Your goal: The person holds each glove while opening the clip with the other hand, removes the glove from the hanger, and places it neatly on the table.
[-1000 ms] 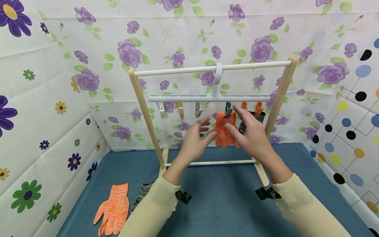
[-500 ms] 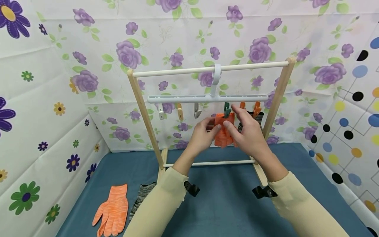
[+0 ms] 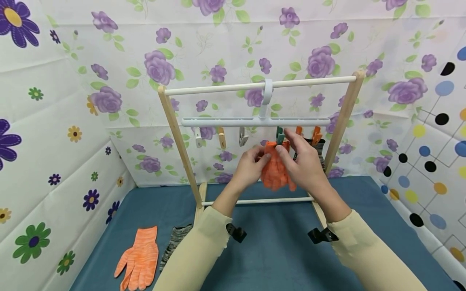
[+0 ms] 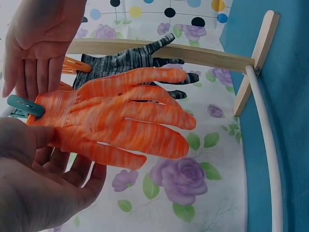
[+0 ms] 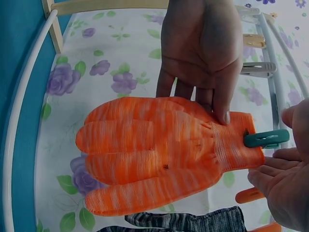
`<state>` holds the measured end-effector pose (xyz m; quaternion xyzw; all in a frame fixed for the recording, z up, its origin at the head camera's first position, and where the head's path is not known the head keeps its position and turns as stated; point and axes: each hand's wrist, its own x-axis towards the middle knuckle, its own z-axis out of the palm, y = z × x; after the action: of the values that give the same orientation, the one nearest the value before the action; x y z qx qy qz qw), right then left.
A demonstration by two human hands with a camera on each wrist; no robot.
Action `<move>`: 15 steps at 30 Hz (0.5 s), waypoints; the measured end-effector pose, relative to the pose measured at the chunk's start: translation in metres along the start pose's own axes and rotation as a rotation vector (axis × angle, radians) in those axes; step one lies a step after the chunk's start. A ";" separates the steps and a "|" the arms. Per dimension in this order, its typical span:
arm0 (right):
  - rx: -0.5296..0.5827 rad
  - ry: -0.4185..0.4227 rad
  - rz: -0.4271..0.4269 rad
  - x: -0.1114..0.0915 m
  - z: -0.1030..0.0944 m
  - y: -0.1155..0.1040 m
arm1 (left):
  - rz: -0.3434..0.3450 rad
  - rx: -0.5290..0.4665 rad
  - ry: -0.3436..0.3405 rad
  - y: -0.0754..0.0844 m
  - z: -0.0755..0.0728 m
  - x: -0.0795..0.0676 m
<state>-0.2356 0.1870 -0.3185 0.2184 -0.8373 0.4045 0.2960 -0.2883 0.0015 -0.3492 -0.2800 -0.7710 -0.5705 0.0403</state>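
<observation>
An orange glove (image 3: 275,171) hangs by its cuff from a green clip (image 3: 280,136) under the white hanger (image 3: 225,121), its fingers pointing down. My left hand (image 3: 248,169) holds the glove's side near the cuff, thumb in front and fingers behind, as the left wrist view shows. My right hand (image 3: 303,163) is at the cuff's other side, close to the clip. In the right wrist view its fingers (image 5: 270,176) are extended and touch or nearly touch the cuff edge, with the thumb apart. A black-grey glove (image 4: 116,65) hangs behind from orange clips (image 3: 316,135).
Another orange glove (image 3: 140,256) lies on the blue cloth (image 3: 262,250) at front left, next to a black-grey glove (image 3: 176,242) partly behind my left sleeve. A white clip (image 3: 198,137), a yellowish clip (image 3: 222,137) and a grey clip (image 3: 242,136) hang bare. The wooden rack (image 3: 179,149) carries the hanger.
My left hand has moved right onto the orange glove and taken hold of its side. The glove's lower end has shifted slightly down. My right hand stays close to the clip.
</observation>
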 end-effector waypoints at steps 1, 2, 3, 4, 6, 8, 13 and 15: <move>0.007 0.001 0.008 0.001 0.001 0.000 | -0.001 -0.013 -0.008 0.000 -0.001 -0.001; 0.016 0.002 0.017 0.001 0.002 0.001 | -0.002 -0.024 -0.015 0.000 -0.001 -0.001; 0.025 0.002 0.026 0.002 0.002 0.001 | -0.004 -0.034 -0.023 0.000 -0.002 -0.002; 0.036 0.001 0.035 0.002 0.003 0.001 | -0.005 -0.040 -0.028 0.000 -0.002 -0.002; 0.062 -0.002 0.055 0.004 0.004 0.001 | -0.011 -0.052 -0.038 0.000 -0.002 -0.002; 0.084 -0.001 0.075 0.004 0.005 0.001 | -0.018 -0.059 -0.046 0.000 -0.003 -0.003; 0.129 0.013 0.123 0.007 0.006 0.002 | -0.023 -0.076 -0.056 0.001 -0.004 -0.004; 0.161 0.017 0.136 0.008 0.007 0.002 | -0.022 -0.087 -0.060 0.001 -0.004 -0.004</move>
<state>-0.2450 0.1814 -0.3174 0.1810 -0.8124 0.4915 0.2563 -0.2855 -0.0038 -0.3483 -0.2898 -0.7493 -0.5955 -0.0014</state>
